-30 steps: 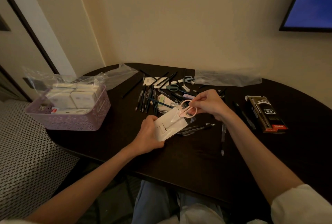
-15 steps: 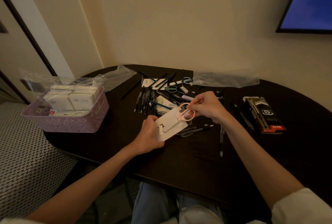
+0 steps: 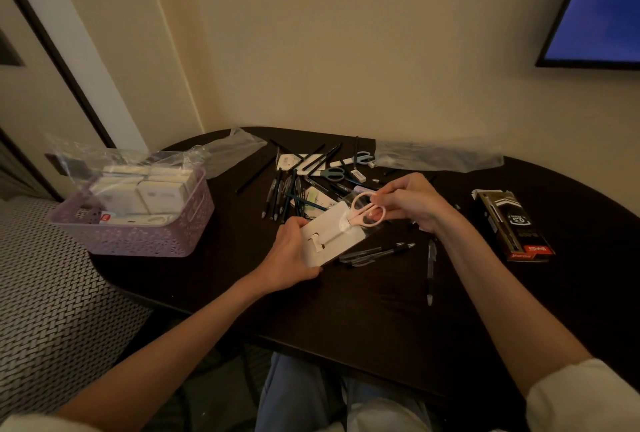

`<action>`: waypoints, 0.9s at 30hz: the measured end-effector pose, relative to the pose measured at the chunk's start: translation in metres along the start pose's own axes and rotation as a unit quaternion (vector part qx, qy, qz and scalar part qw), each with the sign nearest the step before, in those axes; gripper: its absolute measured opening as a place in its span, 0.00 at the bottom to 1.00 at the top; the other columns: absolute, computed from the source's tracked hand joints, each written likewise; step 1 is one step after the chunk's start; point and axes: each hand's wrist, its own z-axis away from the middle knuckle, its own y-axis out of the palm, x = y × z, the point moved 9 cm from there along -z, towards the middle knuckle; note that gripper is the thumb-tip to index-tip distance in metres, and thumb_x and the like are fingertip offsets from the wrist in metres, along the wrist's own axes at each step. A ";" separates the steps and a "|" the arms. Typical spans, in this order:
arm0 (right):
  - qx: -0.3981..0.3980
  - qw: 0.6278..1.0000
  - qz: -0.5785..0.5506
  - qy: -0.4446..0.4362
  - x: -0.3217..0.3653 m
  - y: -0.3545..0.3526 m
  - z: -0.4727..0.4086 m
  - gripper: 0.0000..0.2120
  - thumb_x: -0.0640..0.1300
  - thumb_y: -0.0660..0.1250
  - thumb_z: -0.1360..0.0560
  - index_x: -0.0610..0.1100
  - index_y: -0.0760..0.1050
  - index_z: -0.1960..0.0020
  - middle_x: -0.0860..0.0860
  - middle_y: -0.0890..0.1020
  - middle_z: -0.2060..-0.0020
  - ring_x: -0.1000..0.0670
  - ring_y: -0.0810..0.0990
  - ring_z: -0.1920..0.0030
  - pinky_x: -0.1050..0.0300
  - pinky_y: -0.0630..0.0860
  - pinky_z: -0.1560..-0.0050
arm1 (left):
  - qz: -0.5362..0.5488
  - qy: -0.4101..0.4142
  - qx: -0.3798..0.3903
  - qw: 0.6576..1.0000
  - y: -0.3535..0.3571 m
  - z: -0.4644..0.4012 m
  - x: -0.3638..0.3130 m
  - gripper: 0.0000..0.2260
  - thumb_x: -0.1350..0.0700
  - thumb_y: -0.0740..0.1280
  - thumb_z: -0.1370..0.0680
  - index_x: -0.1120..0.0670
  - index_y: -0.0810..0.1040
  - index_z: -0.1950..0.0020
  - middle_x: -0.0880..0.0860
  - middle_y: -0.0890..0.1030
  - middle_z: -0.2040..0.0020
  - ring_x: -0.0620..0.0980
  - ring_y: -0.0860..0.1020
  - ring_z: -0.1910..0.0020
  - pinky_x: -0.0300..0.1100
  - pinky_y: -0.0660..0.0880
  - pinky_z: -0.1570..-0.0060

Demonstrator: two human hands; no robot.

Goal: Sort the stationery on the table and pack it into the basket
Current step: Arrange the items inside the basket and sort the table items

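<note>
Pink scissors [image 3: 367, 214] lower onto card [image 3: 330, 239], between both hands.

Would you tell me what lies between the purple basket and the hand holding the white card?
In the head view, only bare dark table separates the purple basket from the left hand.

Dark glossy wood table [image 3: 363, 320], perforated lilac plastic basket [image 3: 138, 237], crinkly clear plastic bag [image 3: 438, 156] — matt white card [image 3: 329, 241].
</note>
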 end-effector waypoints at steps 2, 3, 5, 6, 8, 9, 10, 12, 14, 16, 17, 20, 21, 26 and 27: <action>0.011 1.000 0.001 0.002 -0.003 0.006 -0.001 0.03 0.31 0.68 0.27 0.36 0.79 0.54 0.44 0.83 0.56 0.50 0.86 0.61 0.61 0.81 0.64 | 0.000 0.007 0.005 1.000 0.002 0.000 -0.002 0.38 0.56 0.78 0.32 0.55 0.58 0.30 0.50 0.63 0.33 0.43 0.62 0.36 0.33 0.63 0.39; 0.018 1.000 0.004 0.003 -0.005 0.010 -0.003 0.03 0.31 0.68 0.27 0.36 0.79 0.54 0.43 0.84 0.56 0.49 0.86 0.60 0.60 0.82 0.62 | 0.002 0.010 0.006 1.000 0.003 -0.001 -0.003 0.39 0.55 0.78 0.32 0.55 0.59 0.30 0.50 0.64 0.33 0.43 0.62 0.35 0.34 0.64 0.39; 0.026 1.000 0.001 0.006 -0.008 0.016 -0.005 0.03 0.32 0.69 0.27 0.36 0.79 0.53 0.41 0.84 0.55 0.48 0.86 0.59 0.59 0.83 0.61 | 0.009 0.009 0.006 1.000 0.003 -0.001 -0.004 0.39 0.54 0.79 0.33 0.55 0.59 0.29 0.51 0.64 0.32 0.44 0.63 0.35 0.36 0.66 0.38; 0.026 1.000 -0.008 0.010 -0.010 0.017 -0.006 0.04 0.33 0.70 0.27 0.36 0.80 0.53 0.42 0.83 0.53 0.48 0.86 0.59 0.59 0.82 0.61 | 0.011 0.006 0.004 1.000 0.003 -0.001 -0.004 0.39 0.54 0.79 0.34 0.55 0.60 0.29 0.51 0.64 0.32 0.45 0.64 0.34 0.36 0.67 0.37; 0.023 0.999 -0.021 0.016 -0.014 0.017 -0.009 0.04 0.33 0.71 0.28 0.36 0.80 0.54 0.43 0.83 0.54 0.49 0.86 0.60 0.58 0.83 0.60 | 0.011 0.002 -0.002 1.000 0.003 -0.002 -0.002 0.39 0.54 0.79 0.34 0.54 0.60 0.30 0.50 0.65 0.32 0.45 0.64 0.34 0.36 0.67 0.38; 0.020 0.999 -0.020 0.018 -0.015 0.016 -0.009 0.03 0.34 0.71 0.28 0.37 0.80 0.54 0.43 0.84 0.55 0.50 0.85 0.60 0.59 0.83 0.60 | 0.009 0.001 -0.004 1.000 0.003 -0.001 -0.001 0.39 0.53 0.79 0.34 0.54 0.60 0.30 0.50 0.65 0.32 0.45 0.64 0.34 0.35 0.66 0.39; 0.014 1.000 -0.014 0.019 -0.016 0.014 -0.009 0.03 0.35 0.71 0.28 0.39 0.81 0.55 0.44 0.84 0.56 0.51 0.85 0.61 0.60 0.82 0.61 | 0.007 0.001 -0.006 1.000 0.003 -0.001 -0.001 0.39 0.53 0.79 0.34 0.54 0.61 0.30 0.50 0.65 0.32 0.45 0.64 0.34 0.35 0.65 0.39; 0.004 1.000 -0.003 0.016 -0.018 0.012 -0.009 0.03 0.36 0.72 0.29 0.41 0.81 0.55 0.47 0.84 0.57 0.54 0.84 0.60 0.64 0.79 0.64 | 0.006 0.001 -0.008 1.000 0.004 0.000 0.000 0.39 0.53 0.79 0.34 0.54 0.61 0.30 0.50 0.65 0.32 0.44 0.64 0.34 0.35 0.65 0.39; 0.000 1.000 0.007 0.012 -0.022 0.012 -0.011 0.05 0.38 0.74 0.30 0.42 0.83 0.54 0.49 0.83 0.53 0.54 0.81 0.57 0.65 0.77 0.65 | 0.010 0.003 -0.009 1.000 0.004 -0.001 -0.001 0.38 0.52 0.79 0.34 0.54 0.61 0.30 0.50 0.66 0.32 0.44 0.64 0.35 0.35 0.66 0.40; -0.001 1.000 0.022 0.005 -0.025 0.014 -0.014 0.06 0.39 0.75 0.31 0.43 0.84 0.55 0.51 0.81 0.47 0.53 0.79 0.51 0.60 0.79 0.57 | 0.015 0.006 -0.009 1.000 0.005 -0.002 -0.003 0.39 0.52 0.79 0.34 0.54 0.61 0.30 0.50 0.66 0.33 0.44 0.65 0.35 0.36 0.67 0.40; 0.002 1.000 0.024 0.004 -0.027 0.016 -0.016 0.06 0.39 0.75 0.32 0.42 0.84 0.55 0.52 0.80 0.44 0.51 0.79 0.47 0.55 0.79 0.50 | 0.016 0.005 -0.009 1.000 0.005 -0.003 -0.004 0.39 0.52 0.79 0.34 0.54 0.62 0.30 0.50 0.66 0.33 0.44 0.66 0.36 0.36 0.68 0.40; 0.011 1.000 0.005 0.005 -0.031 0.019 -0.019 0.06 0.38 0.76 0.33 0.41 0.84 0.56 0.52 0.80 0.44 0.48 0.79 0.44 0.48 0.78 0.42 | 0.018 0.006 -0.013 1.000 0.004 -0.004 -0.005 0.39 0.52 0.80 0.35 0.54 0.62 0.31 0.50 0.67 0.34 0.44 0.67 0.36 0.37 0.69 0.39; 0.013 1.000 -0.003 0.003 -0.032 0.019 -0.021 0.07 0.38 0.76 0.34 0.41 0.84 0.56 0.53 0.81 0.46 0.48 0.79 0.44 0.48 0.78 0.42 | 0.019 0.007 -0.012 1.000 0.004 -0.004 -0.006 0.39 0.52 0.79 0.35 0.54 0.62 0.31 0.50 0.67 0.34 0.44 0.67 0.36 0.37 0.69 0.39; 0.034 0.999 -0.029 0.006 -0.033 0.028 -0.025 0.09 0.37 0.76 0.34 0.36 0.81 0.55 0.51 0.81 0.50 0.47 0.82 0.48 0.51 0.80 0.47 | 0.011 0.012 -0.013 1.000 0.002 -0.003 -0.008 0.38 0.50 0.79 0.34 0.53 0.62 0.31 0.49 0.67 0.33 0.45 0.67 0.36 0.40 0.70 0.37; 0.035 0.999 -0.031 0.012 -0.034 0.029 -0.025 0.09 0.37 0.76 0.33 0.36 0.81 0.55 0.47 0.82 0.50 0.47 0.82 0.50 0.52 0.81 0.48 | 0.008 0.012 -0.016 1.000 0.001 -0.002 -0.007 0.38 0.50 0.79 0.34 0.53 0.62 0.31 0.49 0.67 0.33 0.44 0.67 0.36 0.40 0.70 0.37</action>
